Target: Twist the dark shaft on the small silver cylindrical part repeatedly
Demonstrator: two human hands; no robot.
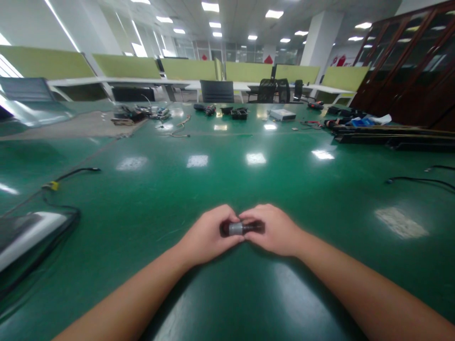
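Observation:
A small dark cylinder with a grey band (235,229) lies sideways between my hands, low over the green tabletop; its exact kind is not clear. My left hand (211,233) curls round its left end, thumb and fingers on either side. Around the right, narrower-looking end, my right hand (272,229) is closed in the same way. The fingertips of both hands nearly meet at the middle. Parts of both ends are hidden by the fingers.
The glossy green table (159,189) stretches far ahead. At left are a silver-and-black device (39,232) and a black cable (78,171). Toward the back lie a white box (282,114) and dark flat panels (391,135). Another black cable (419,179) enters from the right.

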